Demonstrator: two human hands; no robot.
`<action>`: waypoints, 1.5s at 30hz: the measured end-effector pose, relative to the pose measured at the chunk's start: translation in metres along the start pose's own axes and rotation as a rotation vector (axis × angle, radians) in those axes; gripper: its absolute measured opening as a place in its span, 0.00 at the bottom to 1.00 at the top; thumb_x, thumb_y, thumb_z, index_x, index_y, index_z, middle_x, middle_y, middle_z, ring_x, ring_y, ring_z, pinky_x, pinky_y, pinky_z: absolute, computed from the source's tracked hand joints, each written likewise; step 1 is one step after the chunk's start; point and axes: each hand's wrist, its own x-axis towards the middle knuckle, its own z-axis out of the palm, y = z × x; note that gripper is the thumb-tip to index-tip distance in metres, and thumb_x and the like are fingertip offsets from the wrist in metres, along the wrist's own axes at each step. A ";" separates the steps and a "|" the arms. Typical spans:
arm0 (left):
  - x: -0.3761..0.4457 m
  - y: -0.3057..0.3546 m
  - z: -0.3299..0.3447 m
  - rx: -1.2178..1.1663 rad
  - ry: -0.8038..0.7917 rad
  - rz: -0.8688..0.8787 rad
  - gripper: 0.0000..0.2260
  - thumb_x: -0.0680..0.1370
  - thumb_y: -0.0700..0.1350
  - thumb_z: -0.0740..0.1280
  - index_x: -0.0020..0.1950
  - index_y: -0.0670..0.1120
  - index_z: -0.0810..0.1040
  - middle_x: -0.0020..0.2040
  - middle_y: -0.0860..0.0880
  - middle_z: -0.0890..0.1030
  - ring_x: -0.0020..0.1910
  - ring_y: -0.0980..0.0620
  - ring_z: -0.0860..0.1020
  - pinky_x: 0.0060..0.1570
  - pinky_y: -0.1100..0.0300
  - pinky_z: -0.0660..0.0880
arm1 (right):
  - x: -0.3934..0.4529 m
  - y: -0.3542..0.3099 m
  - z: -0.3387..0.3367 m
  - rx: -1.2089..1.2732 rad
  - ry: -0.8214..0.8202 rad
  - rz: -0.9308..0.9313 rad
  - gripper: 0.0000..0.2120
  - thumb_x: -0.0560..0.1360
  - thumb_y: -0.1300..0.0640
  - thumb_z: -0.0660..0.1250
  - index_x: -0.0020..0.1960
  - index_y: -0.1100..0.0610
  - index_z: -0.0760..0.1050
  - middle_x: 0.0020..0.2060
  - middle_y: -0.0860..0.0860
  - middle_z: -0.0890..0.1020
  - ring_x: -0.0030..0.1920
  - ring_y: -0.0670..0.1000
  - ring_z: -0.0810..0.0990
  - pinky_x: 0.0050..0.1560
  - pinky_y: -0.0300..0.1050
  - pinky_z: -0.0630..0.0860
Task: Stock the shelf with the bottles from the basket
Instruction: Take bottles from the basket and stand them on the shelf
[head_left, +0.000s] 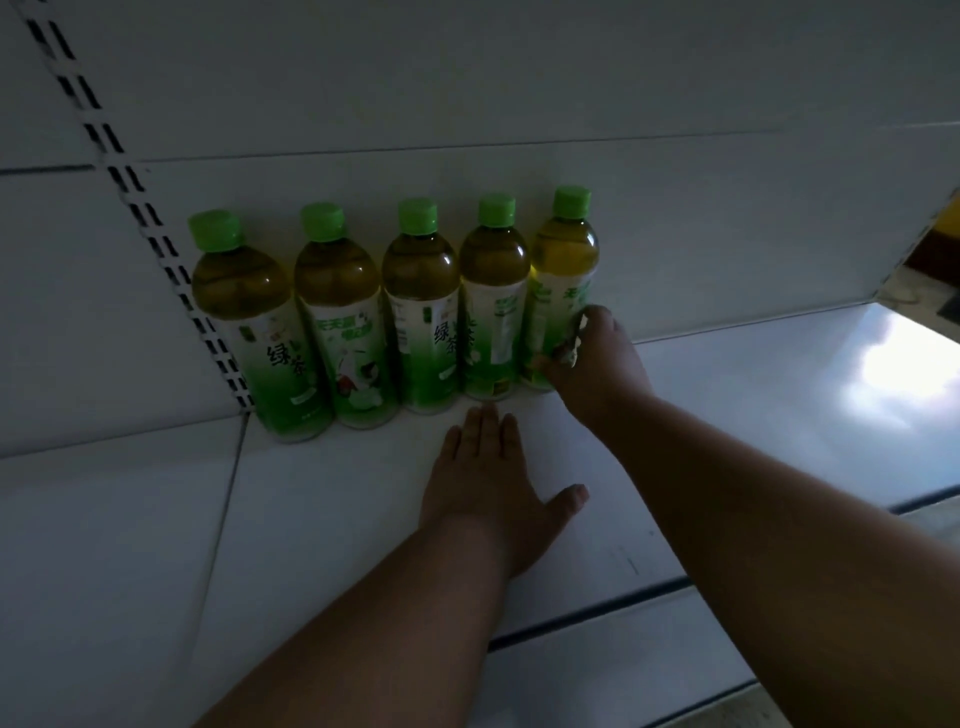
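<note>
Several green-tea bottles with green caps stand upright in a row against the back wall of the white shelf (727, 405). The rightmost bottle (563, 280) is lit brighter than the others, and my right hand (597, 364) grips its lower part from the right side. The neighbouring bottle (491, 301) touches it on the left. My left hand (488, 478) lies flat on the shelf, palm down with fingers together and thumb spread, just in front of the row and holding nothing. No basket is in view.
A slotted metal upright (156, 249) runs diagonally down the back wall beside the leftmost bottle (260, 332). To the right of the row the shelf surface shines under a bright patch of light (904, 364). The shelf's front edge (597, 618) is below my forearms.
</note>
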 end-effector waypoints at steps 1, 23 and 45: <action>0.000 0.000 -0.001 0.001 -0.010 0.005 0.46 0.75 0.74 0.47 0.80 0.44 0.36 0.80 0.44 0.36 0.79 0.47 0.36 0.77 0.50 0.38 | -0.007 0.002 -0.004 -0.029 0.001 -0.011 0.34 0.73 0.49 0.74 0.72 0.58 0.63 0.66 0.55 0.73 0.63 0.55 0.75 0.58 0.47 0.73; -0.249 0.125 -0.014 -0.020 0.126 0.662 0.33 0.74 0.67 0.64 0.75 0.56 0.62 0.72 0.49 0.69 0.69 0.45 0.67 0.66 0.46 0.69 | -0.381 0.048 -0.210 -0.554 -0.076 0.395 0.32 0.70 0.41 0.71 0.69 0.51 0.65 0.61 0.54 0.70 0.61 0.58 0.73 0.57 0.54 0.76; -0.217 0.256 0.262 0.182 -0.365 0.817 0.51 0.68 0.78 0.40 0.73 0.44 0.21 0.72 0.47 0.19 0.71 0.51 0.21 0.74 0.54 0.32 | -0.420 0.412 -0.085 0.074 -0.169 1.171 0.35 0.74 0.42 0.71 0.73 0.59 0.65 0.65 0.58 0.75 0.61 0.58 0.77 0.54 0.48 0.75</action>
